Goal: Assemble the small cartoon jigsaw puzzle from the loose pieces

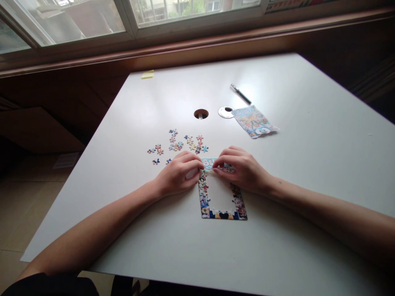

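Note:
A jigsaw puzzle frame (203, 197) lies on the white table, its border pieces joined around a bare middle. At its far edge is a light-blue section (208, 163), partly covered by my fingers. My left hand (182, 173) is closed in a pinch at the left end of this section. Facing it, my right hand (242, 167) pinches the section's right part, with thumb and forefinger close together. Loose jigsaw pieces (176, 145) are scattered beyond my left hand. Whether the blue section is fully joined to the side borders is hidden by my fingers.
A crumpled printed picture sheet (254, 121) lies beyond my right hand, with a pen (240, 93) behind it. A round hole (201, 114) and a metal ring cover (226, 112) are in the tabletop's middle. A yellow sticky note (147, 74) is at the far left edge.

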### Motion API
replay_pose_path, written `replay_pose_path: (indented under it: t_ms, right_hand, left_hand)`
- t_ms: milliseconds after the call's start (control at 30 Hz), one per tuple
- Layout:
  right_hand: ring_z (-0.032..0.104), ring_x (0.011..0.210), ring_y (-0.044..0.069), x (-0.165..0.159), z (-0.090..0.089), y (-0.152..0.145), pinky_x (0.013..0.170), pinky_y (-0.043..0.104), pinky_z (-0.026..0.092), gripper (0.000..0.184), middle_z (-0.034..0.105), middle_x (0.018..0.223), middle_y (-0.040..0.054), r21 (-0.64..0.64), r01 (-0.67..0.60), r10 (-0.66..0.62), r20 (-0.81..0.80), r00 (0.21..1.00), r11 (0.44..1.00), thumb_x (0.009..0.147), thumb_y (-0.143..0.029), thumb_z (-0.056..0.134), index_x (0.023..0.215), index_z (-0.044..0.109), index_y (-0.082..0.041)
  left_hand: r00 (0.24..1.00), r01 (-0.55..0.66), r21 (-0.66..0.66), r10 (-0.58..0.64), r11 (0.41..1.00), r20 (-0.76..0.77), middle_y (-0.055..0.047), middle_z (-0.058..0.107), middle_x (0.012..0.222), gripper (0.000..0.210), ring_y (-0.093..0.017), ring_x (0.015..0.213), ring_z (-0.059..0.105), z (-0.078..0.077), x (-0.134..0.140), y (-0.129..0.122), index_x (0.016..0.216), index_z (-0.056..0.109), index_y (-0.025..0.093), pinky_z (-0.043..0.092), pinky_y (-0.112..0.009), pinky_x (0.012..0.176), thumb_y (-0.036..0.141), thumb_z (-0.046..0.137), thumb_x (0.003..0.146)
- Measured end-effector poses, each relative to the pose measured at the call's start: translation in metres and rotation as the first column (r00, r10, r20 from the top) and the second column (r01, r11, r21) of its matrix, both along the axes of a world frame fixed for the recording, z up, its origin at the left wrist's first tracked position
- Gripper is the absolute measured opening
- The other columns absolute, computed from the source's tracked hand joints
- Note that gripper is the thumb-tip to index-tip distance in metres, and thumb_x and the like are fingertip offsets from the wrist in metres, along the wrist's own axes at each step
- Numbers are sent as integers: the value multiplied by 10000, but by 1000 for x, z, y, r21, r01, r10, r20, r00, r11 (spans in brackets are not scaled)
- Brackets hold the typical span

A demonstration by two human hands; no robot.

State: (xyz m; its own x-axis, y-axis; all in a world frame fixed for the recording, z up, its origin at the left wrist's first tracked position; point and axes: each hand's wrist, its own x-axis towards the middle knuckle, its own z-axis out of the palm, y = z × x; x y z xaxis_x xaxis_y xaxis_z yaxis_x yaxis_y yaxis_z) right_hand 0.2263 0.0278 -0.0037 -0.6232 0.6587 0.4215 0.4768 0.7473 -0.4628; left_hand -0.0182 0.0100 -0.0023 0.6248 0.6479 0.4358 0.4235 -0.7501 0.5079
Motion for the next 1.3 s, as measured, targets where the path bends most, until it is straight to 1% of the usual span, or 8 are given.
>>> replay_pose_path:
  t_ms: [633, 900, 1100, 1300]
  right_hand:
    - [576, 759, 194, 0, -1, 0, 729, 352, 477, 69, 689, 808, 43, -1, -16, 16, -16, 1000, 1000, 854, -191, 657, 867, 715, -227]
    - [565, 762, 190, 0, -1, 0, 741, 354, 477, 70, 685, 816, 43, -2, -7, 7, -4, 1000, 1000, 864, -188, 650, 866, 712, -220]
    - [568, 766, 191, 0, 0, 0, 750, 356, 473, 59, 685, 808, 42, -7, -6, 6, 7, 1000, 1000, 859, -195, 659, 857, 711, -220]
    - [554, 771, 186, 0, -1, 0, 743, 347, 460, 66, 677, 806, 41, -14, -11, 11, 18, 1000, 1000, 872, -207, 653, 865, 719, -209]
  left_hand:
    - [1000, 5, -4, -5, 1000, -9, -77, 663, 1022, 138, -204, 1004, 579, 0, 0, 0, 999, 643, 199, 515, -389, 918, 140, 577, 892]
    - [1000, 6, 0, -6, 1000, -16, -74, 658, 1032, 132, -196, 1012, 571, -1, -1, 1, 996, 642, 189, 507, -368, 929, 136, 585, 889]
    - [1000, 7, 8, -7, 1000, -27, -70, 658, 1019, 122, -194, 998, 570, 0, -1, 1, 980, 654, 195, 505, -365, 920, 142, 583, 896]
    - [1000, 21, 28, -20, 999, -16, -56, 663, 1017, 159, -189, 993, 568, -3, -2, 2, 1013, 680, 219, 507, -373, 908, 146, 597, 897]
